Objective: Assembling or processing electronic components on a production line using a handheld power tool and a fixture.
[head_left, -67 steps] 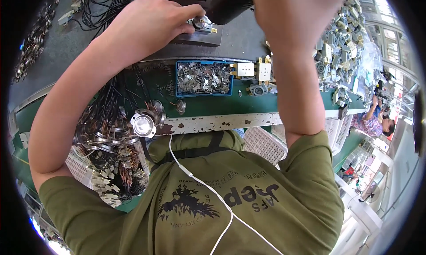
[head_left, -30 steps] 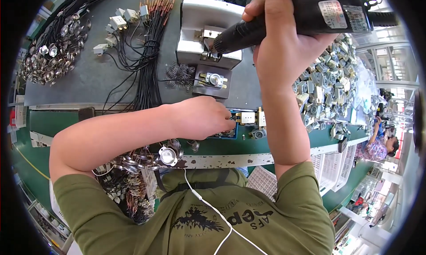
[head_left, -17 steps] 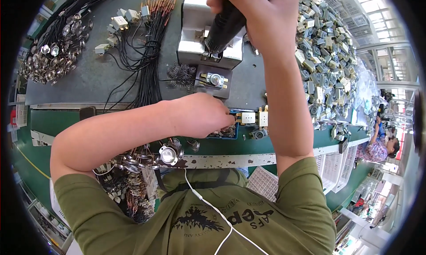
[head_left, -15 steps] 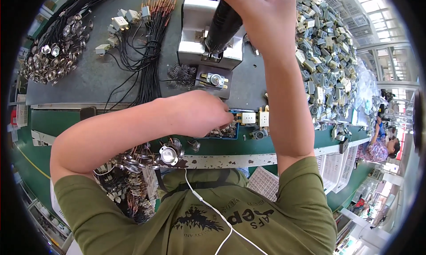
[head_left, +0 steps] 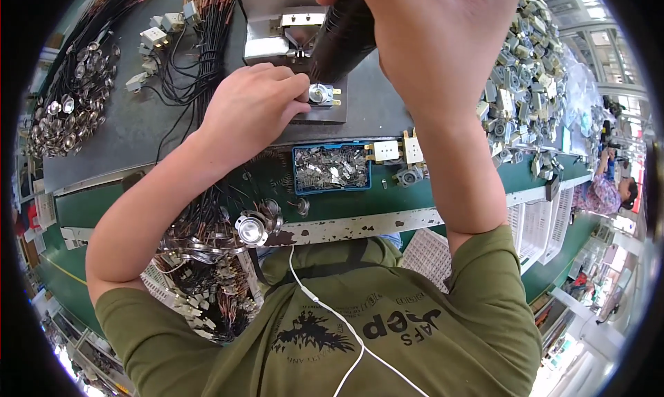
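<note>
Fingers of the left hand [head_left: 250, 110] are pinching a small round metal part [head_left: 321, 93] with two brass tabs, pressing it flat onto a grey metal plate [head_left: 356, 106] so that it is not turning or sliding under the tool. The right hand [head_left: 432, 34] is clenching its grip around the dark barrel of a powered screwdriver [head_left: 342, 34], holding it tilted down from above with the tip coming in right at the round part; whether the tip is touching cannot be told, since the barrel is hiding it. Behind the plate a pale metal fixture [head_left: 277, 23] is standing within the same short reach.

Supplies are lying close around the work spot on the table [head_left: 124, 131]. A blue tray [head_left: 330, 167] of small silver pieces is sitting just below the plate, near both hands, with a few white connector blocks [head_left: 386, 150] beside it. Bundles of black wires [head_left: 200, 44] with bare copper ends are fanning out on the left, and a heap of round metal discs [head_left: 66, 110] is lying farther left. A pile of grey parts [head_left: 522, 86] is filling the right side. More wired parts [head_left: 207, 259] are hanging over the near edge, by the person's green shirt.
</note>
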